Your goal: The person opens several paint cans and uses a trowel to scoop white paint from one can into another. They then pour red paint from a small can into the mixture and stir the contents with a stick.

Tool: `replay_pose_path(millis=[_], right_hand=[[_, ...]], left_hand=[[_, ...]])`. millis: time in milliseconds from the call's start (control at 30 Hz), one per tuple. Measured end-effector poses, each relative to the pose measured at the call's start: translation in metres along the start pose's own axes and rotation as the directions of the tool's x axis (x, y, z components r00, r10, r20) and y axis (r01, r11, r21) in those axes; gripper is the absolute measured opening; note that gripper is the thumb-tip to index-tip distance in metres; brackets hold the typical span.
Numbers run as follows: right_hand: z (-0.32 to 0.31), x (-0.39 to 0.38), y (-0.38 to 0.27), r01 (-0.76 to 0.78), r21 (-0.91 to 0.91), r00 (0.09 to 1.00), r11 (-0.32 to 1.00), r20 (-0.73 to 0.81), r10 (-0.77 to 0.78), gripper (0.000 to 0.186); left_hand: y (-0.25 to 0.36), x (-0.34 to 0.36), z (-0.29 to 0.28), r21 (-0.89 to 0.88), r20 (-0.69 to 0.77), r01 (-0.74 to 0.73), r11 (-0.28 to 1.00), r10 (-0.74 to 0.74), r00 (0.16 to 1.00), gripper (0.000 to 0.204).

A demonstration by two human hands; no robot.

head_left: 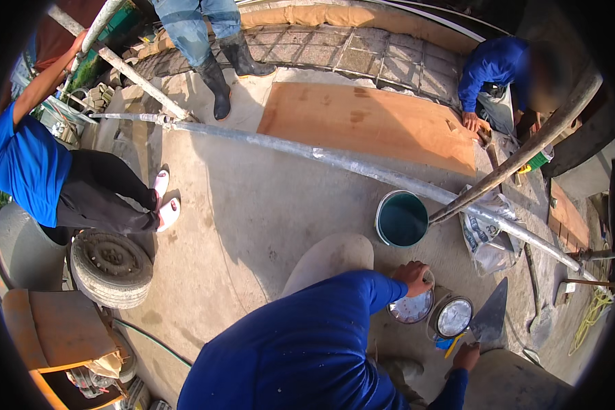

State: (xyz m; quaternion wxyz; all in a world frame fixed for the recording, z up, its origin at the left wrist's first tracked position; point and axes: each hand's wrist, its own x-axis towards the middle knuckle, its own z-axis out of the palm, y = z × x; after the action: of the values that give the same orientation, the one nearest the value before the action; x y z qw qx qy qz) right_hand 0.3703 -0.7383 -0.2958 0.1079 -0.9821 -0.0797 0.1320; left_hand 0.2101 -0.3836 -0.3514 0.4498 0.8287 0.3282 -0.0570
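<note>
At the far left, a person in a blue shirt and black trousers (pixel 55 179) stands with one arm raised to a grey scaffold pole (pixel 126 68). Just below them, a worn black rubber tyre (pixel 111 268) lies flat on the concrete floor (pixel 246 205).

Across the middle, a long grey metal pipe (pixel 362 169) runs from upper left to lower right. Beyond it, a person in jeans and black rubber boots (pixel 215 48) stands beside a flat brown plywood sheet (pixel 369 123).

Your left hand (pixel 413 276) reaches out from your blue sleeve and is closed over the rim of a round shiny metal tin (pixel 411 307) that sits on the floor. Just beyond your knuckles stands a round bucket with a teal inside (pixel 402 219), close to the pipe.

Right beside the first tin sits a second round metal tin with a bright lid (pixel 454 318).

Your right hand (pixel 466 356) is clenched around the handle of a grey pointed steel trowel (pixel 490 318), whose blade points up and away just right of the second tin.

At the upper right, another person in a blue shirt (pixel 492 68) bends over the far edge of the plywood.
</note>
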Motion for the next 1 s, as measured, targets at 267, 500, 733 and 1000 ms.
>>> replay_pose_path(millis=[267,500,733,1000], right_hand=[[0.001,-0.005,0.004,0.107,0.088,0.994,0.99,-0.029,-0.105,0.04],[0.0,-0.001,0.005,0.045,0.035,0.999,0.998,0.009,-0.045,0.048],[-0.004,-0.001,0.003,0.008,0.202,0.999,0.979,0.05,-0.018,0.052],[-0.001,0.01,0.022,-0.19,0.358,0.967,0.914,0.228,0.111,0.052]], left_hand=[[-0.005,0.004,0.006,-0.009,0.033,0.012,1.0,-0.012,0.999,0.066],[-0.007,0.005,0.012,0.012,-0.058,-0.02,1.0,0.021,0.998,0.065],[-0.014,0.01,0.019,-0.006,-0.038,-0.004,1.0,0.004,0.999,0.066],[-0.008,0.005,0.01,0.0,-0.018,0.005,1.0,-0.005,1.0,0.066]])
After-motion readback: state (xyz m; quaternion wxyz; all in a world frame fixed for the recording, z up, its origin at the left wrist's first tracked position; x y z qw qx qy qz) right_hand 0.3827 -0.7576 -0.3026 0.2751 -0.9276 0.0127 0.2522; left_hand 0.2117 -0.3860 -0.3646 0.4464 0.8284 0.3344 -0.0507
